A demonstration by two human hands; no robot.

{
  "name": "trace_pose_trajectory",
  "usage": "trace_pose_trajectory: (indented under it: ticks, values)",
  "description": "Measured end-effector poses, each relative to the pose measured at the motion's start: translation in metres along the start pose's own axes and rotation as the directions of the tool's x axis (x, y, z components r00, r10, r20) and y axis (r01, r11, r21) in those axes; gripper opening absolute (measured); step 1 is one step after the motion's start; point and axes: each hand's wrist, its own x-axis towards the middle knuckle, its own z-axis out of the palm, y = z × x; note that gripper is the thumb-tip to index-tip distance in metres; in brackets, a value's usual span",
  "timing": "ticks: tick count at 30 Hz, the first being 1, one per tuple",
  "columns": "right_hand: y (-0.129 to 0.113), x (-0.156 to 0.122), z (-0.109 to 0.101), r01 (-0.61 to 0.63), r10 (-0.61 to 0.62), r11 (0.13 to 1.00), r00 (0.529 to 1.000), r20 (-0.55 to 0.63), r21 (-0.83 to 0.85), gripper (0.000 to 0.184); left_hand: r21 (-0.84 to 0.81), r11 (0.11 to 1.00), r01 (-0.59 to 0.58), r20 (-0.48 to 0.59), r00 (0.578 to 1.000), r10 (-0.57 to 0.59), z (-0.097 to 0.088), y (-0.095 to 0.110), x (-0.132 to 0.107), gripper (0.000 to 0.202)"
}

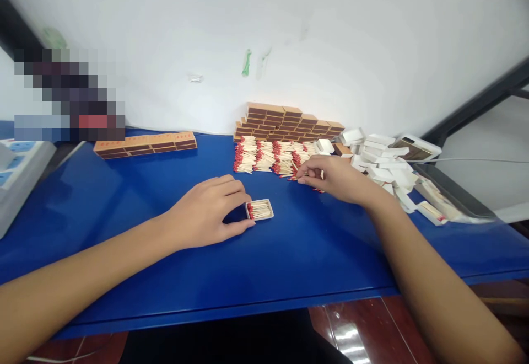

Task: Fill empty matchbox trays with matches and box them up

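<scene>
On the blue table, my left hand [209, 209] holds the left end of a small white matchbox tray [271, 210] between thumb and fingers. Red-headed matches [260, 208] lie in that tray, heads toward my left hand. Farther right, my right hand [330, 175] is closed in a pinch at the near right edge of a spread of loose matches [264, 155]. Match heads show right at its fingertips; how many matches are pinched is hidden. A few more red heads show just under this hand.
Closed brown matchboxes [285, 121] are stacked against the wall, with a row of matchboxes [146, 144] at left. White empty trays [384, 160] are heaped at right beside a filled tray [432, 212], a phone [417, 148] and a dark bin [458, 193]. A power strip [25, 176] lies far left.
</scene>
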Motion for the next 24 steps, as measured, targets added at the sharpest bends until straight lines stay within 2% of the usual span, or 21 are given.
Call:
trace_pose_trajectory:
  ticks: [6, 11, 17, 24]
  values:
    - [0.006, 0.000, 0.000, -0.045, 0.043, 0.998, 0.998, 0.050, 0.042, 0.024, 0.000, 1.000, 0.003, 0.007, 1.000, -0.003, -0.001, 0.000, 0.000, 0.030]
    - [0.011, 0.000, 0.000, -0.032, 0.031, 0.999, 0.998, 0.055, 0.020, 0.027, 0.013, 1.000, 0.004, 0.012, 1.000, -0.004, 0.000, 0.000, 0.000, 0.030]
    - [0.009, 0.001, 0.002, -0.014, 0.013, 0.999, 0.999, 0.033, 0.044, 0.027, 0.011, 1.000, 0.000, 0.009, 1.000, 0.000, 0.000, -0.001, 0.000, 0.030]
    - [-0.001, 0.002, 0.000, -0.027, 0.029, 0.999, 0.997, 0.069, -0.026, 0.022, 0.007, 1.000, 0.005, 0.014, 1.000, -0.005, 0.000, 0.000, -0.001, 0.030]
